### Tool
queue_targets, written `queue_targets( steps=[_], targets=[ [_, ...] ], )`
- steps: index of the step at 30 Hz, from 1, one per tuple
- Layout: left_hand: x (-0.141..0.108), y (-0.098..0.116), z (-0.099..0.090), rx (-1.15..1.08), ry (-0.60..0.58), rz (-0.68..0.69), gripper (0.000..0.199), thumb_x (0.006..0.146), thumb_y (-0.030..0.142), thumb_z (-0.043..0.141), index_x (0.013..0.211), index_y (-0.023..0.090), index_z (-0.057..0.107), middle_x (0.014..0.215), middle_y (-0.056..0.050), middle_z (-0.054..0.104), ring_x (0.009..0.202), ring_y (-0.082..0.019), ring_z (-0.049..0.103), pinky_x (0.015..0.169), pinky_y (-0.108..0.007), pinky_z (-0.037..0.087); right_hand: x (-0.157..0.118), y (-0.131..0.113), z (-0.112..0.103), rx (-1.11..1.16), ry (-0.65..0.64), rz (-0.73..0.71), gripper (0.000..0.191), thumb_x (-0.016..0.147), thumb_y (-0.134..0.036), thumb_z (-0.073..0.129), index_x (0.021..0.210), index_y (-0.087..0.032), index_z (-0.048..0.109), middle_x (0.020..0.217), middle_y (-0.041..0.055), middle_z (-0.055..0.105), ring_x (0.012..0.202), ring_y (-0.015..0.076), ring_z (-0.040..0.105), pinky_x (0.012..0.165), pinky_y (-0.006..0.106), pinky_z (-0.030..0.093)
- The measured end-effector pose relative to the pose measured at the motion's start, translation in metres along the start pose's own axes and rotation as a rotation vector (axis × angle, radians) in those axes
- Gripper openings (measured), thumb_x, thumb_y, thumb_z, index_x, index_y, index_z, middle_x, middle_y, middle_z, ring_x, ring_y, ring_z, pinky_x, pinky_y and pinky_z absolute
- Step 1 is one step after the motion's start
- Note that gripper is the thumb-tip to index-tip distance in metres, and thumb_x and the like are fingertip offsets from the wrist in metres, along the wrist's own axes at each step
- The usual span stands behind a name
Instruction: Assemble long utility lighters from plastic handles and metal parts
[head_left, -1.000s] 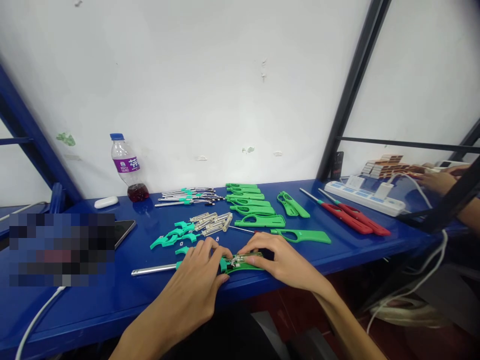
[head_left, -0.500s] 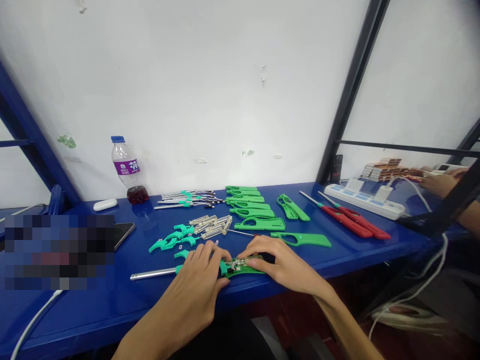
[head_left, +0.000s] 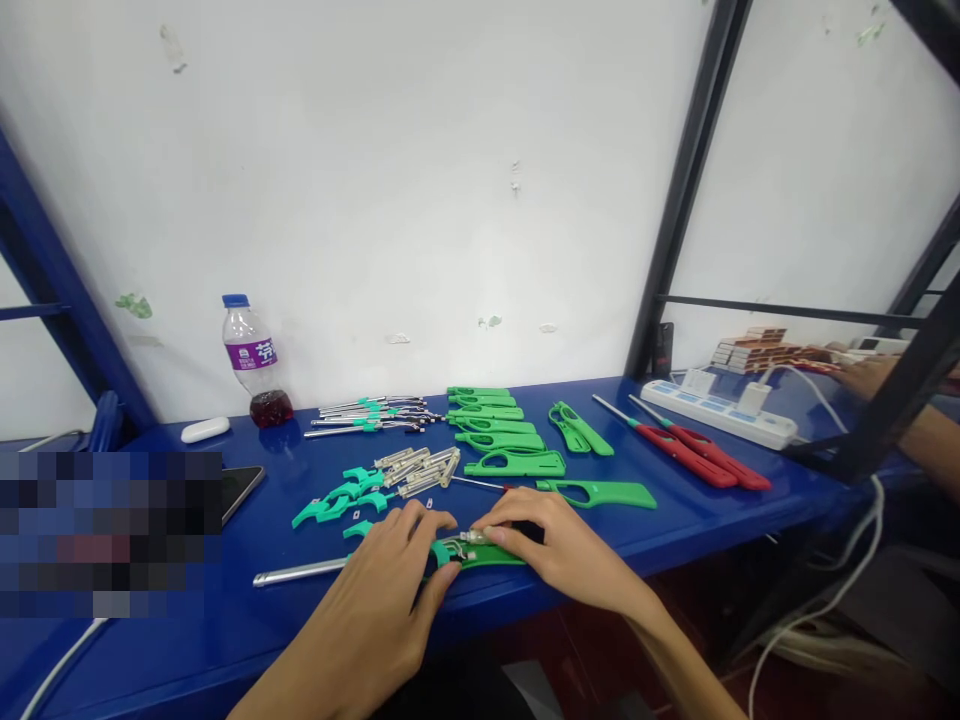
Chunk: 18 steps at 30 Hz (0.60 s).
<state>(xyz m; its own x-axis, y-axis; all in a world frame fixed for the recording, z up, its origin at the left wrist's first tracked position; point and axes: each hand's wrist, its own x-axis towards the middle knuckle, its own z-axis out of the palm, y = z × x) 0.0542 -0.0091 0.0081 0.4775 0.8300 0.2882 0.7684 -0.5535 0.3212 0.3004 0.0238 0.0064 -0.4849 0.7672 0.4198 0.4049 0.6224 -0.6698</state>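
My left hand (head_left: 394,585) is closed around the front of a half-built stick lighter, whose metal tube (head_left: 300,573) sticks out to the left. Its green half shell (head_left: 495,555) lies open side up at the table's front edge. Between thumb and fingers, my right hand (head_left: 562,545) pinches a clear fuel tank with a metal valve end (head_left: 472,538) over that shell. Much of the tank is hidden by the fingers. Just beyond my hands lie teal triggers (head_left: 349,495), a pile of clear tanks (head_left: 420,472) and a thin screwdriver (head_left: 480,484).
Several green shells (head_left: 516,463) and tube assemblies with wires (head_left: 367,412) lie farther back. Two red lighters (head_left: 690,455) and a power strip (head_left: 720,413) are at right. At left stand a bottle (head_left: 255,360) and a white case (head_left: 205,430). Another person's hand (head_left: 874,380) shows at far right.
The whole view has shifted a little, so things sit slightly lower and further left. My right fingers have moved slightly at the clear tank; my left hand keeps its hold.
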Motion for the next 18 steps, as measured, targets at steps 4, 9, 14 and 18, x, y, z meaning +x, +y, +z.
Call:
queue_targets(
  steps=[4,9,14,18],
  targets=[
    [0.013,0.0,-0.002,0.148,-0.06,0.003,0.034,0.111,0.022,0.032,0.123,0.024,0.064,0.116,-0.009,0.065,0.107,-0.03,0.065,0.091,-0.048,0.052,0.001,-0.001,0.003,0.007,0.034,-0.019,0.022,0.107,-0.031,0.061,0.112,-0.034,0.082,0.102,-0.0039,0.081,0.097,0.0186,0.07,0.088,0.029,0.046],
    [0.025,0.005,-0.004,0.284,-0.056,-0.016,0.026,0.108,0.019,0.044,0.103,0.023,0.069,0.102,-0.006,0.069,0.093,-0.028,0.07,0.078,-0.041,0.052,0.002,-0.002,0.003,0.038,0.051,-0.035,0.021,0.107,-0.03,0.061,0.108,-0.032,0.083,0.102,-0.0027,0.081,0.096,0.0177,0.071,0.087,0.027,0.048],
    [0.02,0.006,-0.002,0.272,-0.019,-0.024,0.024,0.108,0.018,0.043,0.102,0.023,0.066,0.1,-0.005,0.067,0.092,-0.026,0.068,0.078,-0.039,0.05,0.003,0.0,0.003,0.053,0.069,-0.045,0.018,0.105,-0.027,0.065,0.107,-0.03,0.083,0.102,-0.0019,0.08,0.098,0.0173,0.071,0.088,0.027,0.049],
    [0.017,0.005,0.002,0.254,0.028,0.0,0.024,0.109,0.02,0.041,0.101,0.023,0.063,0.099,-0.004,0.066,0.09,-0.025,0.067,0.077,-0.039,0.048,0.003,0.003,0.004,0.056,0.087,-0.036,0.014,0.1,-0.025,0.072,0.107,-0.031,0.083,0.104,-0.001,0.079,0.101,0.0188,0.07,0.09,0.029,0.049]
  ],
)
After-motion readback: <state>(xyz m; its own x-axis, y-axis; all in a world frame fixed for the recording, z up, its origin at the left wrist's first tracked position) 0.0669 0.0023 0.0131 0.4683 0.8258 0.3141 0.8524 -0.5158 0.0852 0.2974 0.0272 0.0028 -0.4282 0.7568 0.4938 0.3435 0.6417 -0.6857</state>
